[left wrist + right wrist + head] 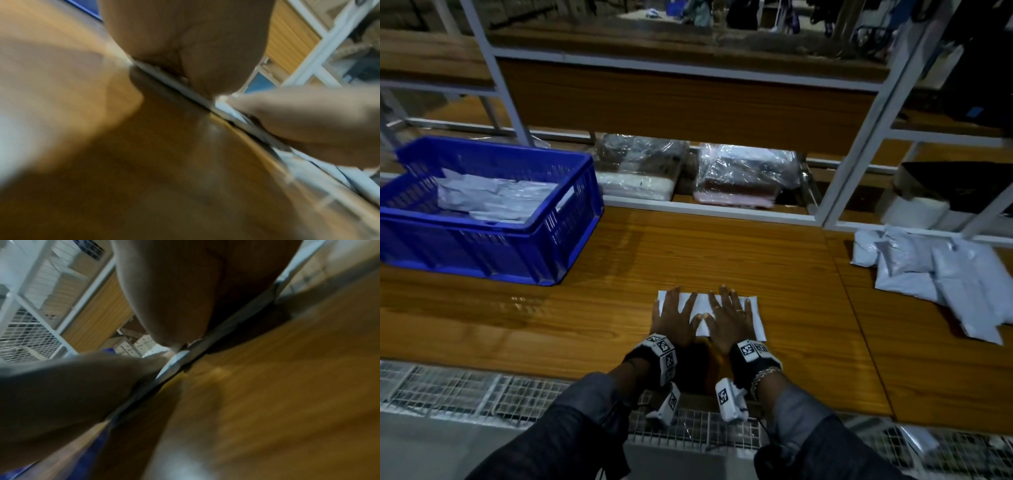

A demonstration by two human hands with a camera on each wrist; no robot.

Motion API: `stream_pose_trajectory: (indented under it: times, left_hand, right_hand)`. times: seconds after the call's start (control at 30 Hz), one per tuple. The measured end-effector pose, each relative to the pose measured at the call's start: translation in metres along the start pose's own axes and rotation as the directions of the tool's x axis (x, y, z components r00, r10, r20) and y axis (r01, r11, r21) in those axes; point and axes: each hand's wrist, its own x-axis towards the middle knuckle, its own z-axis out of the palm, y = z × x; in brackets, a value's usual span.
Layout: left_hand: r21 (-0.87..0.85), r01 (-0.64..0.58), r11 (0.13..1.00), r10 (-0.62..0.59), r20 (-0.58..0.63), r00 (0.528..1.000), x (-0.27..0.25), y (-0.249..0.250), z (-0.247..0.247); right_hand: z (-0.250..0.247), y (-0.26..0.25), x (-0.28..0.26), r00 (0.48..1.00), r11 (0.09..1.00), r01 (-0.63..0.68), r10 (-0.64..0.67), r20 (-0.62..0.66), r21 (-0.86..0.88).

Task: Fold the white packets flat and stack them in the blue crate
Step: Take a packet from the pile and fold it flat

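**Item count**

1 blue crate (pixel 482 240), several white packets inside, exact number unclear. 1 white packet (pixel 702 308) flat on the table, under 2 hands. Pile of loose packets (pixel 935 274) at right, count unclear. 2 clear-wrapped bundles (pixel 746 174) on the shelf.

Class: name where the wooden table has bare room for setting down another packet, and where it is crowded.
Bare wood lies between the blue crate and the pressed packet, and between that packet and the packet pile. Crowded: the table's right end, and under both hands.
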Motion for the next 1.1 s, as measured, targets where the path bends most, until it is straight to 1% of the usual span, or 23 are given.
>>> stream_pose_trajectory:
  times: [0.03,0.07,0.1,0.17,0.27,0.4,0.47,0.5,0.57,0.6,0.7,0.77,0.8,0.87,0.9,0.93,0.97,1.03,1.1]
  left_hand:
    - [-0.013,0.039,0.999,-0.039,0.001,0.999,-0.001,-0.005,-0.003]
    - [-0.014,0.060,0.998,-0.060,-0.022,0.998,-0.003,-0.010,-0.005]
    - [-0.023,0.062,0.998,-0.063,-0.044,0.997,-0.004,-0.014,-0.007]
    - [-0.074,0.034,0.997,-0.039,-0.067,0.997,-0.004,-0.018,-0.005]
    - [-0.090,0.019,0.996,-0.025,-0.062,0.998,0.005,-0.023,0.000]
    - [-0.103,-0.002,0.995,0.001,-0.009,1.000,0.011,-0.024,0.008]
    - [-0.040,-0.021,0.999,0.019,-0.052,0.998,0.009,-0.021,0.001]
    - [-0.008,-0.017,1.000,0.017,-0.075,0.997,0.009,-0.021,-0.003]
    - [0.027,0.032,0.999,-0.032,0.000,0.999,0.009,-0.021,-0.014]
    - [0.022,0.023,0.999,-0.023,0.005,1.000,0.006,-0.018,-0.020]
    - [0.057,-0.080,0.995,0.085,-0.090,0.992,-0.001,-0.009,-0.021]
    - [0.039,-0.130,0.991,0.132,-0.058,0.990,-0.003,-0.001,-0.014]
    - [0.026,-0.158,0.987,0.160,-0.072,0.985,-0.003,0.002,-0.008]
    - [-0.003,-0.171,0.985,0.169,-0.112,0.979,-0.003,0.006,-0.003]
    - [0.005,-0.166,0.986,0.165,-0.144,0.976,-0.003,0.006,-0.001]
    - [0.034,-0.167,0.985,0.170,-0.180,0.969,-0.003,0.007,-0.001]
    - [0.050,-0.166,0.985,0.173,-0.188,0.967,-0.003,0.006,0.002]
    - [0.038,-0.144,0.989,0.149,-0.172,0.974,-0.001,0.005,0.009]
    - [0.000,-0.107,0.994,0.106,-0.138,0.985,0.000,0.004,0.008]
  right_hand:
    - [0.000,0.005,0.000,0.999,0.999,-0.036,0.037,-0.013,0.019]
    - [0.000,0.011,0.000,0.996,0.996,-0.081,0.082,-0.026,0.036]
    - [-0.001,0.017,0.000,0.992,0.991,-0.123,0.125,-0.032,0.054]
    - [0.002,0.026,0.001,0.984,0.977,-0.177,0.179,-0.005,0.119]
    - [0.007,0.027,0.004,0.982,0.966,-0.187,0.189,0.005,0.180]
    - [0.016,0.019,0.006,0.973,0.969,-0.211,0.221,-0.067,0.132]
    - [0.013,0.018,0.005,0.972,0.966,-0.225,0.231,-0.031,0.124]
    - [0.008,0.017,0.004,0.973,0.966,-0.228,0.230,0.002,0.120]
    - [-0.004,0.018,0.003,0.973,0.970,-0.229,0.224,0.062,0.079]
    - [-0.009,0.017,0.003,0.974,0.974,-0.218,0.213,0.076,0.059]
    - [-0.018,0.009,0.005,0.993,0.993,-0.108,0.105,0.056,0.051]
    - [-0.013,0.003,0.002,0.997,0.999,-0.026,0.024,0.067,0.033]
    - [-0.009,0.001,-0.002,0.999,1.000,0.005,-0.006,0.050,0.016]
    - [0.000,-0.001,-0.012,0.998,0.999,0.041,-0.042,-0.041,-0.015]
    - [0.003,-0.001,-0.013,0.996,0.999,0.044,-0.045,-0.076,-0.014]
    - [0.006,0.000,-0.012,0.995,0.999,0.040,-0.043,-0.085,-0.034]
    - [0.009,0.000,-0.009,0.997,0.997,0.030,-0.036,-0.075,-0.078]
    - [0.014,-0.003,-0.003,0.998,0.990,-0.002,-0.006,-0.059,-0.140]
    - [0.014,-0.004,-0.002,0.998,0.994,-0.013,0.006,-0.061,-0.111]
